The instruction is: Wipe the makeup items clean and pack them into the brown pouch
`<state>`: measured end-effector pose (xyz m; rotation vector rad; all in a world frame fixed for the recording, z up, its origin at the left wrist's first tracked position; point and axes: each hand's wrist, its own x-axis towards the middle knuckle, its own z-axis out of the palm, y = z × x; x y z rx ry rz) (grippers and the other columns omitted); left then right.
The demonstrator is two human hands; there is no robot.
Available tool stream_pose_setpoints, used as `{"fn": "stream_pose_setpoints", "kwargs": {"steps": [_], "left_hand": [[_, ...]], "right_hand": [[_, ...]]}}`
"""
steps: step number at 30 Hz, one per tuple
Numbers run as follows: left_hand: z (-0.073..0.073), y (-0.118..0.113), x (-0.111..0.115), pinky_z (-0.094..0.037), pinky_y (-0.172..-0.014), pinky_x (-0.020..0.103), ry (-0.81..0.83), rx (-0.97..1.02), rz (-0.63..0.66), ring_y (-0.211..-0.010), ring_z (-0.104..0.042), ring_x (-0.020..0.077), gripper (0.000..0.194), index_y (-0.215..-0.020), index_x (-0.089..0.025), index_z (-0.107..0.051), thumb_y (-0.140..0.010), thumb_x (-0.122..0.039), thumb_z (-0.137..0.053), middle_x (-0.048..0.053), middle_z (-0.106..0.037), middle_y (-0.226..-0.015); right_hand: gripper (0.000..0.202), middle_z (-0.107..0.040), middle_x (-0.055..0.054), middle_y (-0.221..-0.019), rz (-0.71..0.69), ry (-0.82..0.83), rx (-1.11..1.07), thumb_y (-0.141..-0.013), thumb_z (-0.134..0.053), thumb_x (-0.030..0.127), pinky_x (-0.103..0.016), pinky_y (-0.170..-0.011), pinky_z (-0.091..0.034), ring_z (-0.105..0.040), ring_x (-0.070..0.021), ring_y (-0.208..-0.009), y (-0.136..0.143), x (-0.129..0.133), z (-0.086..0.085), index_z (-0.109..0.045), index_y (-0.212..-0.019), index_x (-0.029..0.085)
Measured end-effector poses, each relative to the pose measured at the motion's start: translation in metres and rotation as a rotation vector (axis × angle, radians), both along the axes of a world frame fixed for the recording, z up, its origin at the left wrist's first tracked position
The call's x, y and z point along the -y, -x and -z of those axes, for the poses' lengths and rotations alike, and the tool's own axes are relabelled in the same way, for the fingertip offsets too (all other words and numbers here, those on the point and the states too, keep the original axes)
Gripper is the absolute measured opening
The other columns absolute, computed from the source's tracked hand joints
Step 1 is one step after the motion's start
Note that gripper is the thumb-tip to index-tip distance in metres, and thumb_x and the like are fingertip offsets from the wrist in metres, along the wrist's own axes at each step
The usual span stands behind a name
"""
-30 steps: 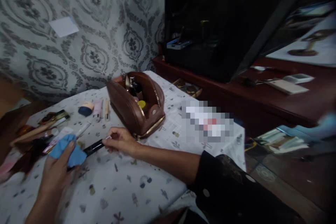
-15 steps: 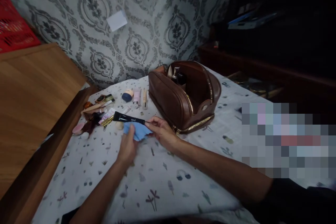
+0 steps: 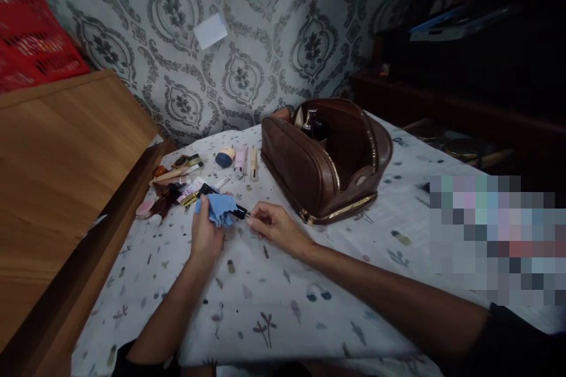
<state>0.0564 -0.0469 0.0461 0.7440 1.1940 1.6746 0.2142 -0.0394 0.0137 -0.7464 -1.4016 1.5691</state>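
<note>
My left hand (image 3: 205, 234) is closed around a light blue cloth (image 3: 221, 207), which is folded over the middle of a black cosmetic tube (image 3: 240, 212). Both ends of the tube stick out of the cloth. With its fingertips, my right hand (image 3: 277, 227) pinches the tube's narrow right end. To the right of the hands stands a brown makeup bag (image 3: 296, 159), unzipped, with a few bottles (image 3: 315, 126) inside. Beyond the left hand lies a loose pile of cosmetics (image 3: 170, 188). A navy-and-peach jar (image 3: 225, 157), a pink tube (image 3: 240, 162) and a slim beige tube (image 3: 253, 164) stand in a row behind.
The table has a white printed cloth (image 3: 300, 324). A wooden panel (image 3: 75, 171) borders the left side, with a red basket (image 3: 39, 35) on it. Patterned wallpaper (image 3: 265, 17) rises behind. Dark furniture (image 3: 442, 94) is at the right, near a blurred-out patch (image 3: 499, 235).
The blue cloth, held below the black tube before, now wraps over its middle in my left hand. The tube has tilted, its right end lower. The whole view has shifted slightly.
</note>
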Motion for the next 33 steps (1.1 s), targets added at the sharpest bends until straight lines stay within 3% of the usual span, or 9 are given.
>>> {"fn": "stream_pose_setpoints", "kwargs": {"steps": [2, 7, 11, 14, 17, 21, 24, 28, 33], "left_hand": [[0.002, 0.001, 0.001, -0.054, -0.066, 0.024, 0.005, 0.024, 0.042, -0.078, -0.071, 0.0174, 0.052, -0.098, -0.016, -0.068, -0.072, -0.061, -0.074, 0.005, -0.076, -0.087], [0.018, -0.014, 0.013, -0.054, -0.089, 0.035, 0.042, -0.016, 0.374, -0.101, -0.069, 0.0233, 0.059, -0.116, -0.019, -0.065, -0.068, -0.049, -0.082, 0.008, -0.075, -0.106], [0.02, -0.017, 0.016, -0.053, -0.092, 0.04, 0.047, -0.048, 0.451, -0.102, -0.068, 0.0263, 0.062, -0.119, -0.018, -0.065, -0.066, -0.045, -0.084, 0.009, -0.074, -0.105], [0.017, -0.009, 0.014, -0.055, -0.087, 0.039, -0.016, -0.117, 0.447, -0.094, -0.069, 0.0253, 0.057, -0.116, -0.017, -0.064, -0.069, -0.043, -0.083, 0.008, -0.074, -0.1], [0.016, 0.0, 0.013, -0.053, -0.087, 0.034, -0.063, -0.317, 0.387, -0.091, -0.068, 0.0213, 0.049, -0.113, -0.017, -0.063, -0.074, -0.043, -0.078, 0.005, -0.072, -0.096], [0.017, 0.009, 0.013, -0.05, -0.088, 0.033, -0.105, -0.713, 0.403, -0.093, -0.063, 0.0196, 0.039, -0.113, -0.016, -0.062, -0.083, -0.039, -0.07, 0.004, -0.068, -0.097], [0.014, 0.01, 0.014, -0.049, -0.086, 0.032, -0.129, -0.851, 0.432, -0.092, -0.061, 0.0206, 0.037, -0.113, -0.016, -0.063, -0.082, -0.035, -0.07, 0.004, -0.067, -0.098], [0.008, 0.009, 0.013, -0.049, -0.085, 0.028, -0.136, -0.772, 0.403, -0.091, -0.062, 0.0202, 0.041, -0.111, -0.018, -0.067, -0.073, -0.028, -0.079, 0.004, -0.069, -0.098], [0.012, 0.016, 0.008, -0.053, -0.076, 0.025, -0.045, -0.406, 0.266, -0.088, -0.065, 0.0205, 0.051, -0.104, -0.017, -0.071, -0.056, -0.022, -0.088, 0.005, -0.072, -0.097]], "right_hand": [[0.036, -0.056, 0.003, -0.061, -0.034, 0.016, 0.013, -0.078, -0.064, 0.053, -0.021, -0.046, -0.036, -0.047, -0.0086, -0.049, 0.0, 0.0, 0.0, -0.053, -0.073, 0.019], [0.021, -0.052, 0.005, -0.052, -0.02, 0.017, -0.005, -0.077, -0.057, 0.037, -0.02, -0.044, -0.033, -0.044, -0.008, -0.044, -0.003, -0.001, -0.003, -0.057, -0.069, 0.018], [0.022, -0.05, 0.005, -0.047, 0.017, 0.041, 0.071, -0.075, -0.057, 0.035, -0.02, -0.042, -0.033, -0.042, -0.008, -0.042, -0.005, -0.002, -0.006, -0.059, -0.062, 0.017], [0.036, -0.052, 0.003, -0.046, 0.064, 0.062, 0.155, -0.077, -0.061, 0.046, -0.021, -0.041, -0.033, -0.042, -0.0082, -0.04, -0.005, -0.003, -0.005, -0.055, -0.055, 0.018], [0.048, -0.05, 0.004, -0.046, 0.158, 0.06, 0.142, -0.078, -0.061, 0.059, -0.021, -0.039, -0.031, -0.041, -0.0079, -0.039, -0.006, -0.004, -0.004, -0.052, -0.055, 0.018], [0.045, -0.05, 0.007, -0.056, 0.246, 0.032, -0.101, -0.073, -0.067, 0.062, -0.02, -0.04, -0.03, -0.042, -0.0075, -0.042, -0.006, -0.006, -0.009, -0.055, -0.084, 0.02], [0.048, -0.048, 0.008, -0.058, 0.256, 0.043, -0.187, -0.07, -0.073, 0.059, -0.02, -0.041, -0.031, -0.044, -0.0077, -0.045, -0.006, -0.007, -0.013, -0.053, -0.092, 0.02], [0.046, -0.05, 0.006, -0.058, 0.252, 0.099, -0.216, -0.071, -0.072, 0.06, -0.02, -0.043, -0.032, -0.045, -0.0074, -0.048, -0.006, -0.009, -0.013, -0.053, -0.077, 0.019], [0.048, -0.055, 0.004, -0.061, 0.238, 0.128, -0.265, -0.065, -0.078, 0.058, -0.022, -0.042, -0.033, -0.049, -0.0084, -0.048, -0.008, -0.01, -0.016, -0.055, -0.077, 0.018]]}}
